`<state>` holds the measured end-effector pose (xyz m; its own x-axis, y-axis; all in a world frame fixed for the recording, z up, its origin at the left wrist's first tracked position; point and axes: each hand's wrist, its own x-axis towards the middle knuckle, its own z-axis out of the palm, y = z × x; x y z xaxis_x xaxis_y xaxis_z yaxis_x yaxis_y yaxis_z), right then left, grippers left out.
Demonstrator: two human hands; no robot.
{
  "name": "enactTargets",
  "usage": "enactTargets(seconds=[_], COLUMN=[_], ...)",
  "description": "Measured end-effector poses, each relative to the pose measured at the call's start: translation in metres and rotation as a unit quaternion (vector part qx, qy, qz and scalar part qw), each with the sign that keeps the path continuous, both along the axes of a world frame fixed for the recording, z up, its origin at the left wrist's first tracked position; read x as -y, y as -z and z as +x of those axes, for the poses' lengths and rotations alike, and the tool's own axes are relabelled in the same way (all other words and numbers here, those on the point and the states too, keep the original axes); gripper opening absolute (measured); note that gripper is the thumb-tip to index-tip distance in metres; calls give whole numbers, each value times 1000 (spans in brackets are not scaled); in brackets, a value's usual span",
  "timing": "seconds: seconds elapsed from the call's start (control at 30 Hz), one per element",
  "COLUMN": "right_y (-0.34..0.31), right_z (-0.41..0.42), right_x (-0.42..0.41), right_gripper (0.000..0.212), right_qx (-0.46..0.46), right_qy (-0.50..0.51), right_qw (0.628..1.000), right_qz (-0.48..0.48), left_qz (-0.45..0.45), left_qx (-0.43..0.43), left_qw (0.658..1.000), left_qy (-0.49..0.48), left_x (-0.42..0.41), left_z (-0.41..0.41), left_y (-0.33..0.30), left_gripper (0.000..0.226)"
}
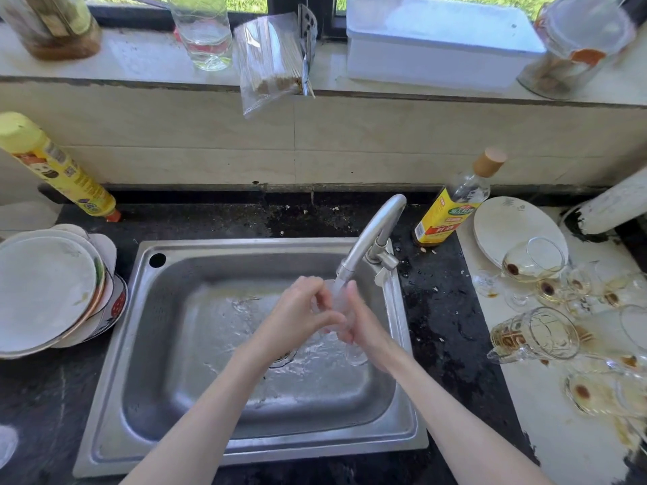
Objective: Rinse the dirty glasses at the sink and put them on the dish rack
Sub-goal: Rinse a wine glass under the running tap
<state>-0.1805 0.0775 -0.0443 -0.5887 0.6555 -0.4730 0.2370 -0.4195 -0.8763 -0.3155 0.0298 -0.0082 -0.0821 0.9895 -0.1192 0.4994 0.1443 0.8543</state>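
Over the steel sink (196,446) both my hands hold one small clear glass (355,355) under the running faucet (371,239). My left hand (301,316) curls its fingers round the glass's upper part. My right hand (360,323) grips it from the right side, and the glass's base shows below my palms. Water runs over the hands and spreads across the sink floor. Several dirty glasses (532,260) with brown residue stand and lie on the white counter to the right, among them a cut-glass mug (535,336) on its side.
A stack of plates and bowls (45,292) sits left of the sink. A yellow spray can (52,166) leans at the back left. A yellow-labelled bottle (451,208) and a white plate (507,225) stand behind the dirty glasses. Jars and a white box line the windowsill.
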Motion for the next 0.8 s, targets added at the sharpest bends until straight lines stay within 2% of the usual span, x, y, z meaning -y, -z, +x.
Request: enactTargets(seconds=[0.1, 0.17, 0.33, 0.5, 0.6, 0.67, 0.73, 0.8], right_y=[-2, -2, -2, -3, -1, -3, 2, 11], right_z=[-3, -2, 0, 2, 7, 10, 14, 20], right_x=[1, 0, 0, 3, 1, -8, -22, -38], right_gripper=[66, 64, 60, 57, 56, 46, 38, 38], right_qx=[-46, -76, -81, -76, -46, -6, 22, 5], right_qy=[32, 57, 78, 70, 61, 70, 130, 243], right_qw=[996, 989, 980, 984, 986, 986, 974, 937], right_qz=[-65, -110, -162, -146, -147, -151, -182, -251], left_qz=[52, 27, -59, -83, -84, -80, -78, -83], left_qx=[20, 62, 119, 116, 137, 158, 193, 237], left_qw=[998, 998, 990, 990, 985, 980, 972, 958], left_qy=[-1, -4, -35, -21, -64, -88, -112, -140], left_x=[2, 6, 15, 13, 13, 12, 12, 11], left_z=[4, 2, 3, 6, 10, 12, 12, 11], left_y=[5, 8, 13, 16, 16, 16, 17, 16], left_gripper=[34, 36, 77, 66, 58, 55, 56, 55])
